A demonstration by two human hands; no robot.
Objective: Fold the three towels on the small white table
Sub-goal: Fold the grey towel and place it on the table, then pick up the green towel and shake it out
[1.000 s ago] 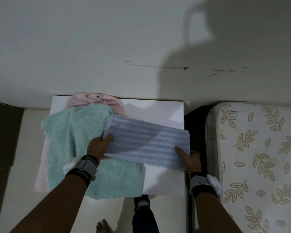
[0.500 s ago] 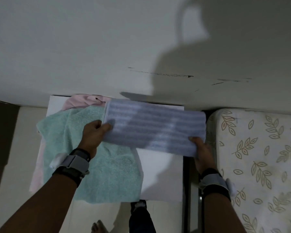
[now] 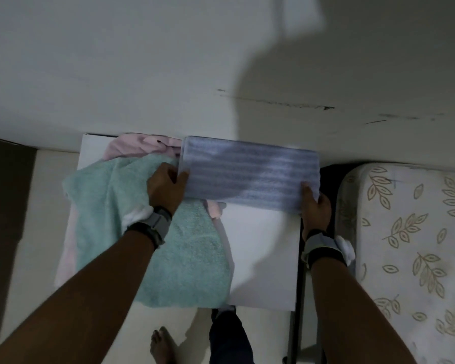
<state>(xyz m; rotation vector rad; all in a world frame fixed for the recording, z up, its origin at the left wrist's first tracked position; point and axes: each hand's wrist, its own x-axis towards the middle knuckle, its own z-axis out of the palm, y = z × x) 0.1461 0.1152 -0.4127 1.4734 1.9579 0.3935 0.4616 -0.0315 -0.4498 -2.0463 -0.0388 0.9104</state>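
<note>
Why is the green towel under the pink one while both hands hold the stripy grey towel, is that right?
Not quite: the head view shows the green towel on top of the pink towel. The left hand and right hand do both hold the stripy grey towel.

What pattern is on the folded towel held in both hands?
The folded towel has pale bluish-grey stripes running along its length; the only view, head, shows it.

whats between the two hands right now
In the head view, the folded grey striped towel spans the whole gap: the left hand grips one end, the right hand the other.
</note>
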